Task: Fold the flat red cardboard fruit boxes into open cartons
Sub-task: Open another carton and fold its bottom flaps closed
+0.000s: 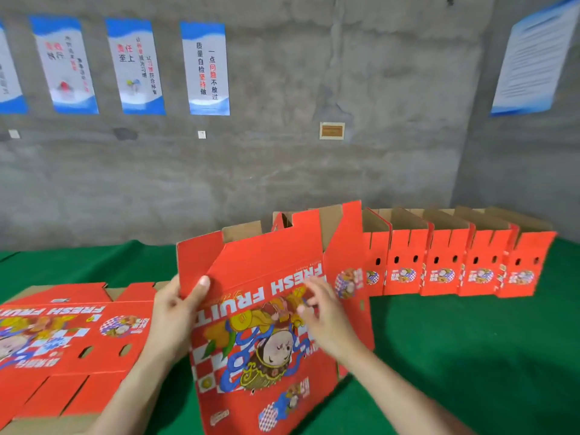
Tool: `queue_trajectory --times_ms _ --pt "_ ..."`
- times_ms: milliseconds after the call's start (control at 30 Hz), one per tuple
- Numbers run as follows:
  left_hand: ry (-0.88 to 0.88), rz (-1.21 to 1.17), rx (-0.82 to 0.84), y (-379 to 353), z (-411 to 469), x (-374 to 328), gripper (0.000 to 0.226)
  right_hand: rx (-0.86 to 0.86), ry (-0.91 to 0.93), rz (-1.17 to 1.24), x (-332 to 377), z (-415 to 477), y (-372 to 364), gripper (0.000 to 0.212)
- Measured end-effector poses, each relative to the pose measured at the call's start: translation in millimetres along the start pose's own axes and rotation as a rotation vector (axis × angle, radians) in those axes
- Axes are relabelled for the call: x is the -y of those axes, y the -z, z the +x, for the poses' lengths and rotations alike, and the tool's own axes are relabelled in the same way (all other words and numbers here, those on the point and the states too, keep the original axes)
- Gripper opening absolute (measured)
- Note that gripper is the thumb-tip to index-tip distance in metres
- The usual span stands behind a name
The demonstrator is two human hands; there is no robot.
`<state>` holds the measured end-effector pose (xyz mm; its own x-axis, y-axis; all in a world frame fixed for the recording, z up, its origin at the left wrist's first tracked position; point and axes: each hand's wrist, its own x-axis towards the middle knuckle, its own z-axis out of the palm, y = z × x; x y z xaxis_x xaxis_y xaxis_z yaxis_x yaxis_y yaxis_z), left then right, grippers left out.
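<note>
A red "FRESH FRUIT" cardboard box stands partly unfolded in front of me, its printed face towards me and brown flaps showing at the top. My left hand grips its left edge, thumb on the printed face and fingers behind. My right hand hovers over the middle of the printed face, blurred, with its fingers loosely bent and holding nothing. A stack of flat red boxes lies on the table at the left.
A row of several folded open red cartons stands along the back right of the green table. Behind is a grey concrete wall with posters.
</note>
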<state>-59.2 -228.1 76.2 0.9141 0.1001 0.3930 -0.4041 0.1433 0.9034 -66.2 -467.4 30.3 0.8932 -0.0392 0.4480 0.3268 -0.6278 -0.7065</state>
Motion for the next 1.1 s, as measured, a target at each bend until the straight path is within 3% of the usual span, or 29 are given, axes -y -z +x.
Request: queue_trajectory --times_ms 133,200,400,533,733,800,867,1000,1067,1100 --pt "0.047 -0.064 0.095 9.2 5.5 1.8 0.01 -0.182 -0.056 -0.085 -0.4 31.2 51.6 0.05" --pt "0.051 -0.083 0.141 8.2 5.7 4.2 0.01 -0.19 -0.078 -0.104 1.4 40.2 69.2 0.046" --pt "0.005 -0.04 0.171 4.5 5.0 11.7 0.009 0.168 -0.2 -0.151 5.4 35.8 98.3 0.02" --pt "0.013 0.031 0.18 12.1 12.7 21.4 0.004 0.306 -0.3 -0.041 8.0 27.6 102.8 0.04" --pt "-0.035 0.091 0.243 24.0 19.2 32.9 0.018 0.158 -0.192 -0.062 10.8 24.2 102.2 0.012" --pt "0.033 0.07 0.265 20.9 19.0 33.9 0.012 0.099 -0.211 0.013 10.2 25.9 102.3 0.016" --pt "0.132 0.168 0.353 20.9 20.8 30.3 0.028 0.042 -0.243 0.136 9.1 27.5 104.5 0.019" --pt "0.417 0.443 0.526 26.6 25.1 21.9 0.09 -0.008 -0.188 0.292 2.5 25.1 112.9 0.015" --pt "0.477 0.503 0.495 24.4 26.8 19.1 0.092 -0.01 -0.148 0.32 -2.7 20.2 116.2 0.015" --pt "0.473 0.55 0.467 21.5 26.4 15.6 0.082 -0.009 -0.127 0.333 -5.7 16.7 117.5 0.014"
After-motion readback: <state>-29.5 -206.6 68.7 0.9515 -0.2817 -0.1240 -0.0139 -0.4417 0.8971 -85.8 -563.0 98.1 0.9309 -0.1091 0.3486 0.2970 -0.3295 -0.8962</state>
